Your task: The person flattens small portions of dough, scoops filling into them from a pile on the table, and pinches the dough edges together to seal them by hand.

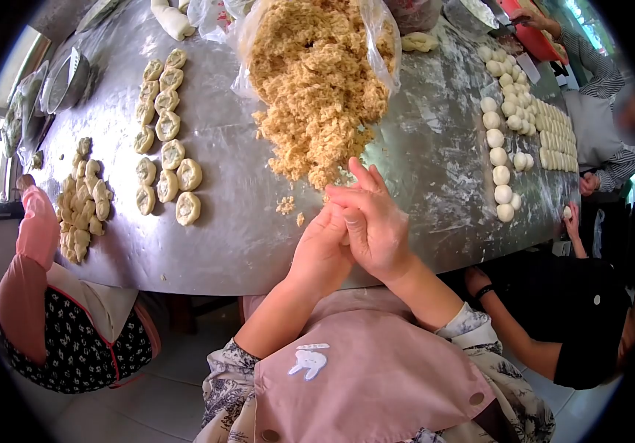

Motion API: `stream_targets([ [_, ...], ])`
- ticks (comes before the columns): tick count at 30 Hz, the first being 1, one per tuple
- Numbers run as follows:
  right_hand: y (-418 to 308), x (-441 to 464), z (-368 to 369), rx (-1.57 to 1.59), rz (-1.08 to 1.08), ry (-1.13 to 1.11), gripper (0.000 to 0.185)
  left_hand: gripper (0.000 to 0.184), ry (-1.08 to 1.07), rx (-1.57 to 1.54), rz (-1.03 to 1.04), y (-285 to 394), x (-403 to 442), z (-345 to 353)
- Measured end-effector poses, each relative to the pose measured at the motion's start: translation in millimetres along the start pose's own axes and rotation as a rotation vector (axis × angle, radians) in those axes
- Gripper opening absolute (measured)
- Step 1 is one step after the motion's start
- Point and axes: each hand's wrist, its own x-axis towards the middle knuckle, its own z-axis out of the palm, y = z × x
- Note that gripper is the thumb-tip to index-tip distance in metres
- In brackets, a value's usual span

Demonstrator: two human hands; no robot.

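My left hand (323, 247) and my right hand (382, 230) are pressed together above the near edge of the metal table (251, 258). The fingers overlap, with some fingertips pointing away from me. Whatever lies between the palms is hidden. Just beyond the fingertips is a large heap of crumbly tan filling (317, 81), spilling from an open clear plastic bag (381, 40). Small crumbs (285, 205) lie left of my hands.
Round filled pieces (188, 209) stand in rows at left, beside a pile of dough pieces (81, 199). White dough balls (501, 175) and a block of small pieces (557, 136) lie at right. People stand at both sides; one person's hand (570, 218) holds a ball.
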Motion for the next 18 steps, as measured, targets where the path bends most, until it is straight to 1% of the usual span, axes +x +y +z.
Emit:
stream_targets([
  [3, -7.6, -1.8, 2.2, -0.123, -0.020, 0.012, 0.014, 0.030, 0.002, 0.179, 0.061, -2.8, 3.4, -6.8],
  [6, -9.0, -5.9, 7.1, -0.153, -0.028, 0.025, 0.015, 0.029, 0.028, 0.238, 0.084, -2.4, 5.5, -10.1],
  [8, -4.1, -6.4, 10.4, -0.125, -0.022, 0.021, 0.016, 0.033, 0.141, 0.286, 0.062, -1.7, 5.0, -0.3],
  [9, -2.5, -5.7, 11.0, -0.050, 0.054, 0.036, 0.017, 0.036, 0.198, 0.309, 0.052, -1.3, 3.9, 6.7],
  [11, 0.6, -3.3, 12.5, 0.100, 0.204, 0.060, 0.021, 0.042, 0.095, 0.152, 0.104, -1.0, -0.2, 20.1],
  [12, -0.2, 1.0, 11.7, 0.259, 0.375, 0.122, 0.025, 0.046, 0.044, 0.073, 0.130, -0.9, -1.9, 22.9],
  [13, -3.2, 7.5, 9.0, 0.418, 0.548, 0.185, 0.028, 0.054, -0.036, 0.146, 0.133, 1.0, -3.0, 18.4],
  [14, -6.2, 12.2, 6.8, 0.577, 0.720, 0.248, 0.031, 0.054, -0.045, 0.218, 0.191, -1.3, -2.2, 18.8],
  [15, -7.9, 14.5, 5.5, 0.681, 0.767, 0.246, 0.043, 0.054, -0.054, 0.291, 0.248, -5.3, -0.2, 20.8],
  [16, -11.5, 16.9, 4.7, 0.663, 0.721, 0.232, 0.046, 0.053, -0.064, 0.364, 0.306, -7.6, 1.2, 21.4],
  [17, -16.4, 19.1, 4.6, 0.645, 0.675, 0.219, 0.048, 0.045, -0.056, 0.442, 0.395, -8.7, 3.5, 17.2],
  [18, -19.4, 19.2, 4.5, 0.627, 0.629, 0.207, 0.052, 0.041, -0.032, 0.517, 0.437, -8.7, 4.7, 12.5],
])
